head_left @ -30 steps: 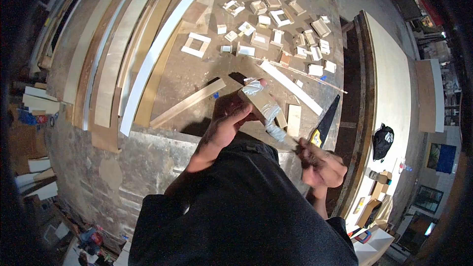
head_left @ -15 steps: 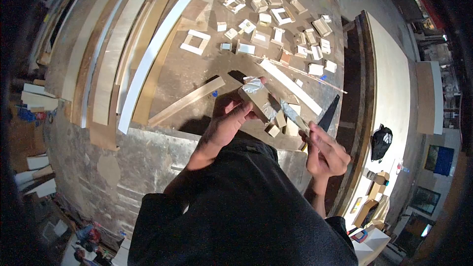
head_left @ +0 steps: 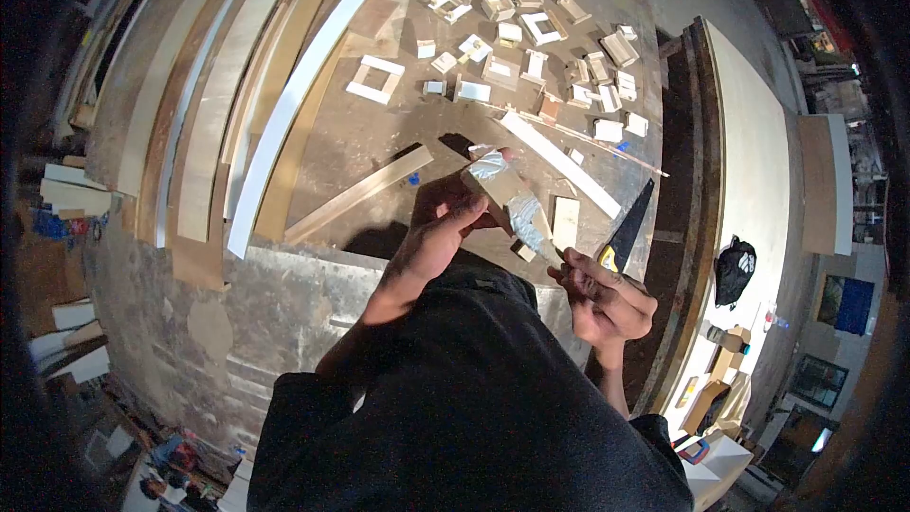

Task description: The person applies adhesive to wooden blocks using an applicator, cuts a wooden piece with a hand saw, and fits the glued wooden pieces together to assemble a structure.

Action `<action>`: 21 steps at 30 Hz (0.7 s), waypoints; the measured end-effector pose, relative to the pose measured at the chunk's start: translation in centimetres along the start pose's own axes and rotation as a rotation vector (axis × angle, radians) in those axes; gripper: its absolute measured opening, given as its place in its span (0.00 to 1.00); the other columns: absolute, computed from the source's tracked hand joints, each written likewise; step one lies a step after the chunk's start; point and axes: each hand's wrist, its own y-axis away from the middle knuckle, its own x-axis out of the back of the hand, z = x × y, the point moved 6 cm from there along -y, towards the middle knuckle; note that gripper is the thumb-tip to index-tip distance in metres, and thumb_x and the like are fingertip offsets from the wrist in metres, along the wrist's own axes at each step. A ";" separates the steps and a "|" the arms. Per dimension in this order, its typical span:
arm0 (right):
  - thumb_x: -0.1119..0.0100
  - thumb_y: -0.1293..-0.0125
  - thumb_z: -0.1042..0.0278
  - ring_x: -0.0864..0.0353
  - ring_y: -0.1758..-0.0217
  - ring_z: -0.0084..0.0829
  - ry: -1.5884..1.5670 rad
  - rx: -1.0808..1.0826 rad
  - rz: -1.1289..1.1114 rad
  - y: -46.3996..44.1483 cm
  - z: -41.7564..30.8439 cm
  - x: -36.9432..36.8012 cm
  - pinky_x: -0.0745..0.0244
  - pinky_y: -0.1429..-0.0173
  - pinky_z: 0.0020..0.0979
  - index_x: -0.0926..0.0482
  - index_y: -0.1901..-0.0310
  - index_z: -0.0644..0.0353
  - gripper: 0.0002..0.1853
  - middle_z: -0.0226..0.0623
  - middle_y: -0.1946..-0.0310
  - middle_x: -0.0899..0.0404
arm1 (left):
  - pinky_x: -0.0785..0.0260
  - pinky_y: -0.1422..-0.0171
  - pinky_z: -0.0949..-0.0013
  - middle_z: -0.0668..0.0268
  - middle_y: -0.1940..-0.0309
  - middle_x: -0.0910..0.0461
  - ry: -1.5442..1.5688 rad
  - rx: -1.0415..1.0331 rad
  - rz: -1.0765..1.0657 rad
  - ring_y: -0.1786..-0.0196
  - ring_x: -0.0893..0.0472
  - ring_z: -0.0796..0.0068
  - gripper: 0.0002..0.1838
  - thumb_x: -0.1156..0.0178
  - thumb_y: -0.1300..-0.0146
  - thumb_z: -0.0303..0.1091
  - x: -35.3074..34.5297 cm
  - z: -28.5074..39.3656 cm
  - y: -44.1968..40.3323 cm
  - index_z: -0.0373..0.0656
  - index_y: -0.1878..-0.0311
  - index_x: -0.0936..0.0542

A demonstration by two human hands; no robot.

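My left hand (head_left: 428, 245) grips a small wooden block (head_left: 502, 188) over the bench, its far end coated with a shiny whitish paste. In my right hand (head_left: 609, 301) is a flat spreader (head_left: 527, 220), its blade smeared with pale paste. The blade lies against the block's near end, and the fingers hide most of the handle. Just beyond the right hand, a handsaw (head_left: 633, 218) with a black blade and partly yellow handle rests on the bench. Beside the spreader lies a pale wood piece (head_left: 566, 220).
Many small wooden blocks and frames (head_left: 500, 72) are spread over the far bench (head_left: 379, 147). Long boards (head_left: 204, 114) lie at the left. A white strip (head_left: 559, 163) and a wood strip (head_left: 360, 194) flank my hands. A pale panel (head_left: 754, 142) stands right, bearing a black bag (head_left: 735, 271).
My right hand has moved left and slightly down, bringing the spreader blade onto the block. My left hand stays almost still with the block.
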 end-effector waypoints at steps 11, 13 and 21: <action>0.36 0.49 0.87 0.10 0.70 0.30 -0.033 0.078 -0.062 -0.2 -1.2 0.2 0.17 0.67 0.23 0.18 0.77 0.64 0.06 0.46 0.64 0.10 | 0.27 0.31 0.57 0.61 0.26 0.33 0.028 0.006 0.028 0.32 0.25 0.66 0.29 0.43 0.27 0.36 0.5 0.4 0.6 0.38 0.26 0.33; 0.34 0.48 0.87 0.09 0.66 0.33 -0.036 0.008 0.104 0.4 -0.3 1.0 0.15 0.63 0.25 0.17 0.75 0.65 0.05 0.48 0.64 0.11 | 0.27 0.31 0.57 0.61 0.25 0.34 0.058 -0.006 0.020 0.32 0.25 0.66 0.28 0.43 0.26 0.36 0.7 0.3 0.7 0.37 0.26 0.33; 0.31 0.48 0.88 0.09 0.59 0.40 0.013 -0.036 -0.016 0.3 -0.5 -0.6 0.13 0.57 0.31 0.16 0.71 0.68 0.06 0.53 0.63 0.12 | 0.26 0.33 0.55 0.61 0.23 0.37 -0.015 -0.022 0.012 0.29 0.27 0.59 0.30 0.43 0.26 0.40 1.0 0.0 0.9 0.44 0.24 0.37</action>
